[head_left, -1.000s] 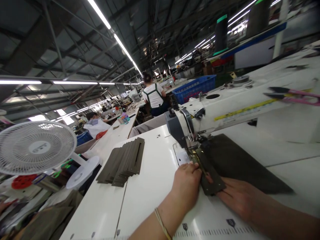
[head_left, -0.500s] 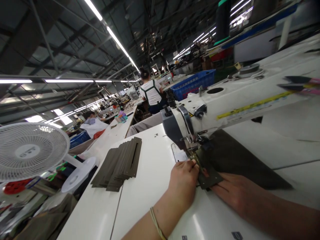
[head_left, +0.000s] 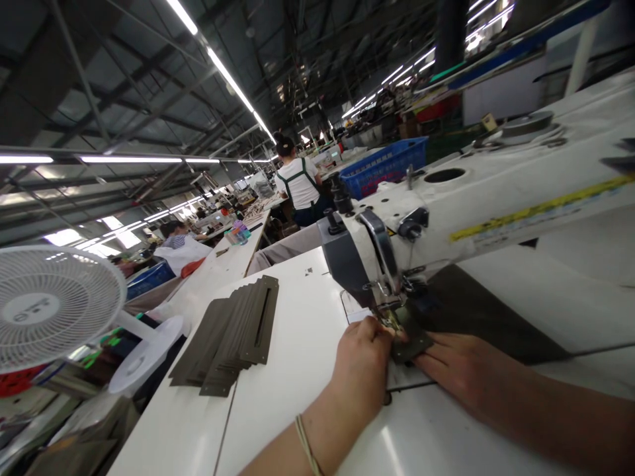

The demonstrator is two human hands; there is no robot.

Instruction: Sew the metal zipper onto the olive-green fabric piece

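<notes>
Nearest to us, our left hand [head_left: 364, 360] lies curled on the white counter [head_left: 297, 370], its fingertips pressed together on the near edge of the dark fabric piece [head_left: 414, 340], right at the presser foot [head_left: 389, 311]. Just beside it, our right hand [head_left: 459, 377] lies flat with the fingers spread a little, pressing the same fabric piece down from the right. A thin band sits on the left wrist. The fabric piece lies on the counter under the needle area of the white sewing machine [head_left: 471, 205], and a larger dark panel [head_left: 486, 317] of the same cloth stretches away to the right beneath the machine's arm. Further left on the counter, well apart from our hands, a fanned stack of dark strips [head_left: 233, 334] lies flat. Beyond the counter's left edge stands a white fan [head_left: 54, 307]. Further back, a blue basket [head_left: 387, 165] sits behind the machine, and a person in a white shirt [head_left: 297, 185] sits facing away at another counter under long ceiling lights.
</notes>
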